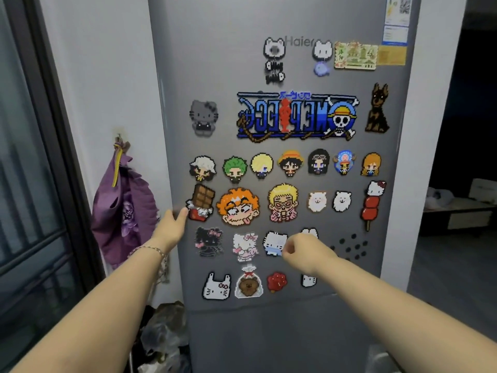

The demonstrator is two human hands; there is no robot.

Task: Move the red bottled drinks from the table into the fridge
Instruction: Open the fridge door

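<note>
The grey fridge (295,332) fills the view, and its upper door (220,63), covered in pixel-bead magnets, is closed. My left hand (172,224) is at the door's left edge, level with a chocolate-bar magnet (201,201). Its thumb lies on the door's front and its fingers curl round the edge. My right hand (306,251) hovers in front of the lower part of the door with its fingers curled, holding nothing. No red bottles and no table are in view.
A purple bag (123,211) hangs on the white wall left of the fridge, above bags on the floor (164,337). A dark-framed glass door (32,184) stands at the far left. To the right, a dim room opens with low furniture (457,211).
</note>
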